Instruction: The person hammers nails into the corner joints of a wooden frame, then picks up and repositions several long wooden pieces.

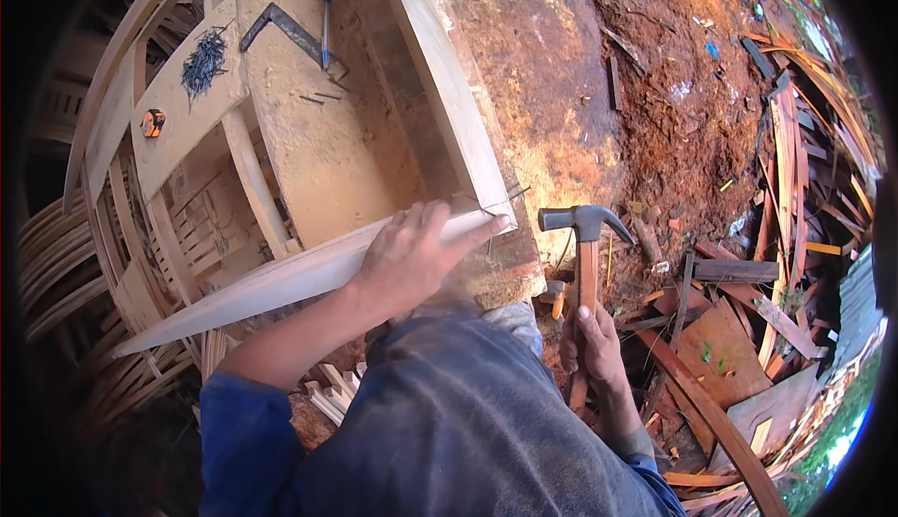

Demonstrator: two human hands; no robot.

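My left hand (pixel 416 250) presses down on a long pale wooden board (pixel 281 278), with its fingertips at the corner where that board meets a second upright board (pixel 449 87). A thin nail (pixel 500 206) stands at that corner, just past my fingertips. My right hand (pixel 591 344) grips the wooden handle of a claw hammer (pixel 585 227). The hammer's dark metal head hangs just right of the corner, level with the nail.
A worn workbench top (pixel 318 133) carries a metal square (pixel 285 29), a blue pen (pixel 325 26) and loose nails. A heap of dark nails (pixel 203 60) and an orange tape measure (pixel 152 123) lie on a plank at left. Scrap wood (pixel 748 330) litters the red earth at right.
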